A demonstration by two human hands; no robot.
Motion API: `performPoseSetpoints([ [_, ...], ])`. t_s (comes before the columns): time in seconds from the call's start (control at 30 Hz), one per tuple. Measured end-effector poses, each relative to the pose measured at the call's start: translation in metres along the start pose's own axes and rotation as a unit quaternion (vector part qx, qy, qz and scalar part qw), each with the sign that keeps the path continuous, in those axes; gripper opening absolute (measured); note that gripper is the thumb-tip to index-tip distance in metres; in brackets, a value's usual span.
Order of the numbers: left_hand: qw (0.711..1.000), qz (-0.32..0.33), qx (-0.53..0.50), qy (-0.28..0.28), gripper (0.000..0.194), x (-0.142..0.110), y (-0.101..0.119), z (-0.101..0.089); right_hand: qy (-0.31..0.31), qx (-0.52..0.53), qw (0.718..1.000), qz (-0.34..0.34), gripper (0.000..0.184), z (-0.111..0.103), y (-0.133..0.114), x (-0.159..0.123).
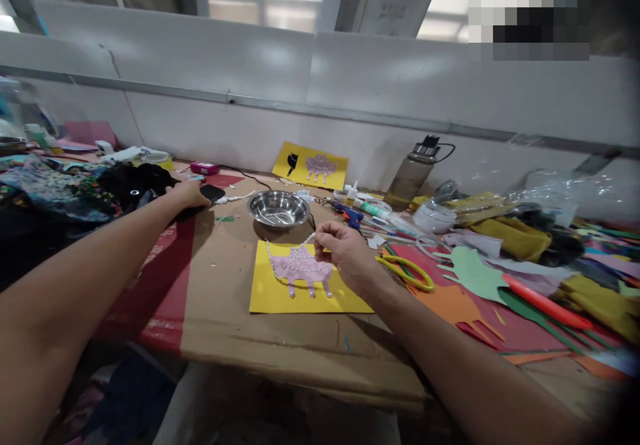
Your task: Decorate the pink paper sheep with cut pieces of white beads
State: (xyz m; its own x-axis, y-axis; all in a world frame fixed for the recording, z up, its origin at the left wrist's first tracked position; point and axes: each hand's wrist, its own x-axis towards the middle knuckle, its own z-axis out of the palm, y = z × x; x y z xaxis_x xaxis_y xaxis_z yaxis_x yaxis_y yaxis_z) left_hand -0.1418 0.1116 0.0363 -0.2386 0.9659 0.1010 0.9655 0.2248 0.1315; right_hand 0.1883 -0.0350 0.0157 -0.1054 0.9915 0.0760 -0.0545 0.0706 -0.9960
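My right hand (337, 248) pinches a string of white beads (306, 239) between thumb and fingers, above a yellow sheet (265, 298). One strand of the string hangs in a loop over the sheet's left side. On the sheet is a pink, dripping-shaped cutout (305, 270) with rows of white beads across it and single beads at the ends of its drips. Behind the sheet, a steel bowl (279, 210) holds more beads. My left hand (187, 195) reaches to the far left, its fingers closed on a flat black phone (213, 193); their tips are partly hidden.
A second decorated yellow card (311, 165) leans against the back wall. Right of the bowl lie a blue glue gun (349, 215) and a grey bottle (413, 173). Yellow-handled scissors (407, 271) and coloured cutouts (475, 275) crowd the right. Dark patterned cloth (65, 195) fills the left.
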Motion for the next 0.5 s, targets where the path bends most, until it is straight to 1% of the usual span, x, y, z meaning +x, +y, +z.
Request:
performPoseSetpoints([
  [0.07,1.0,0.001,-0.001,-0.005,0.063,0.002,-0.001,0.002,0.002,-0.002,1.0,-0.003,0.015,0.0,-0.001,-0.001],
  [0.13,1.0,0.003,0.0,-0.003,0.061,0.004,-0.004,0.004,0.001,-0.006,1.0,-0.005,0.014,0.0,-0.001,-0.001],
  [0.27,1.0,0.002,0.012,0.007,0.065,0.007,-0.011,0.008,0.004,-0.011,1.0,-0.006,0.013,-0.001,-0.001,0.0],
  [0.4,1.0,0.004,0.025,0.014,0.072,0.007,-0.013,0.015,0.005,-0.017,1.0,-0.007,0.013,-0.002,0.0,0.001],
  [0.5,0.999,-0.001,0.025,0.038,0.078,0.005,-0.014,0.021,0.003,-0.019,1.0,-0.012,0.013,-0.002,0.0,0.001],
])
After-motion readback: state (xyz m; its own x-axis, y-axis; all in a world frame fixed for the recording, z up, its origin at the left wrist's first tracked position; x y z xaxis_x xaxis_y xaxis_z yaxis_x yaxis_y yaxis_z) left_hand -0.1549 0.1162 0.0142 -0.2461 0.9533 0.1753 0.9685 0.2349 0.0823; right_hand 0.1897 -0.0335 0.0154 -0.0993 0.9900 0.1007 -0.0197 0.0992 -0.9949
